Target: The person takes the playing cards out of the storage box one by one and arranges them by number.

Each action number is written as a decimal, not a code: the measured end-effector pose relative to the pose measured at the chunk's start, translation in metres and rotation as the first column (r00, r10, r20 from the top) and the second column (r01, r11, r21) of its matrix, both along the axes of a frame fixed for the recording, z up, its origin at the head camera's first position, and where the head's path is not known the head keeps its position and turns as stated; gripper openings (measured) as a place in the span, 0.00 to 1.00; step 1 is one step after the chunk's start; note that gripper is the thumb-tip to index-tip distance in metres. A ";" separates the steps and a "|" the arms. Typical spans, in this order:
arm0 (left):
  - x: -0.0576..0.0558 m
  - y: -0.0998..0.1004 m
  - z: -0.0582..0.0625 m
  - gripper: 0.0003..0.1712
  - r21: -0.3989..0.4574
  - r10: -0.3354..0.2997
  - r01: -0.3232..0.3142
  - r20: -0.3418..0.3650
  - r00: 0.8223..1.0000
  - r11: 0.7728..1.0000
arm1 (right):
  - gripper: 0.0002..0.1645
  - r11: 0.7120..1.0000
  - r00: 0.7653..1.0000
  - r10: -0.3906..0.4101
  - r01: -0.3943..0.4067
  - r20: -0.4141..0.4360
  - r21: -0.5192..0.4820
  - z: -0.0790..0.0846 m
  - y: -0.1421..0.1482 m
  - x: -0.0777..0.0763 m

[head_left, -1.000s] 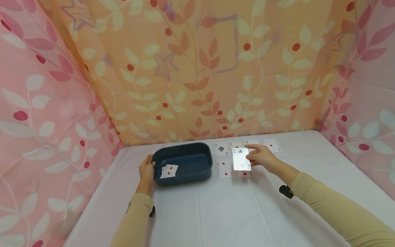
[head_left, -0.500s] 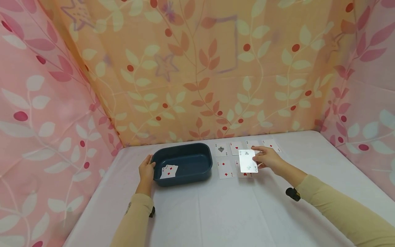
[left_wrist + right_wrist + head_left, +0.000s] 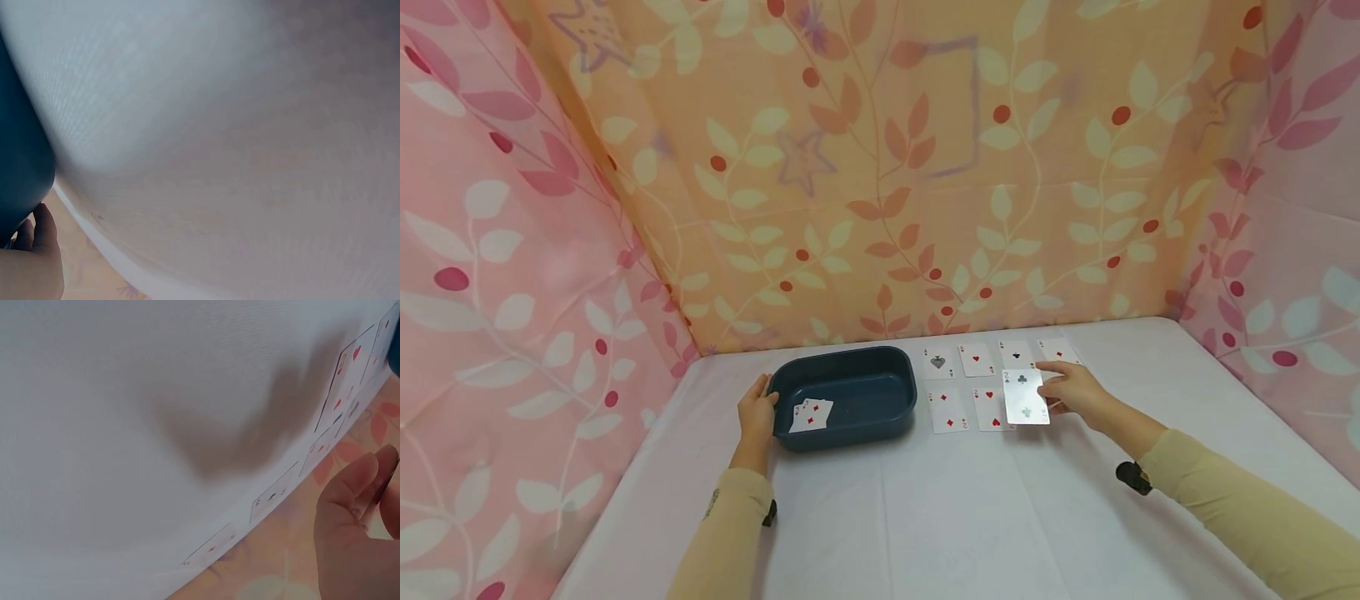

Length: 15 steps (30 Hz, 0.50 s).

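Observation:
My right hand point(image 3: 1075, 396) pinches a two of clubs playing card point(image 3: 1025, 397) by its right edge. The card is raised over the table, overlapping the two of hearts point(image 3: 988, 410) in the head view. Left of that lies the two of diamonds point(image 3: 948, 412). Behind them is a row of aces: spades point(image 3: 937, 363), hearts point(image 3: 976, 360), clubs point(image 3: 1017, 355) and diamonds point(image 3: 1058, 350). My left hand point(image 3: 755, 417) grips the left end of a dark blue plastic tub point(image 3: 842, 432), thumb at the rim. A few overlapping cards point(image 3: 811, 416) lie inside, the top one a diamond.
A white cloth covers the table point(image 3: 925, 517). Its back edge meets an orange leaf-patterned curtain point(image 3: 880, 208), with pink patterned curtains point(image 3: 490, 292) at either side. Dark camera straps point(image 3: 1133, 477) sit at the wrists. The hand's shadow point(image 3: 231, 437) falls on the cloth.
My right hand has moved right with the two of clubs, uncovering the ace of hearts, the ace of clubs and more of the two of hearts. My left hand and the tub have stayed put.

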<state>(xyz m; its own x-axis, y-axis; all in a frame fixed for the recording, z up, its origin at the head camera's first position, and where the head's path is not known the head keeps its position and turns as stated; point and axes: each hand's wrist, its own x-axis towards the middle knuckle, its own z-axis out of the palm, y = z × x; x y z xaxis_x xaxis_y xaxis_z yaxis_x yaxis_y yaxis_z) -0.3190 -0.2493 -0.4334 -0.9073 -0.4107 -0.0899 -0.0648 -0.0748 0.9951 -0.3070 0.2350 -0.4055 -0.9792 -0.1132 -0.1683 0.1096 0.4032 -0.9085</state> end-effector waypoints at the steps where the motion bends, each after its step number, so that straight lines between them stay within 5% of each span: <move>1: 0.000 0.000 0.000 0.31 0.002 0.000 0.000 -0.001 1.000 1.000 | 0.37 1.000 1.000 -0.006 0.006 0.007 0.005 -0.001 0.001 0.000; 15: -0.002 -0.001 -0.003 0.32 0.004 0.002 -0.002 -0.009 1.000 1.000 | 0.33 0.995 0.996 -0.078 0.075 0.045 0.073 -0.012 0.019 -0.006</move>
<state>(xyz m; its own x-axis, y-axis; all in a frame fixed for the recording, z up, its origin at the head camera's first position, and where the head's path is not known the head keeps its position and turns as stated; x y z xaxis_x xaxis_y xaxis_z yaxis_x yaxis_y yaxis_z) -0.3209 -0.2500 -0.4364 -0.9073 -0.4120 -0.0836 -0.0561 -0.0784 0.9953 -0.3131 0.2539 -0.4171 -0.9751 -0.0245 -0.2203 0.1852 0.4553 -0.8709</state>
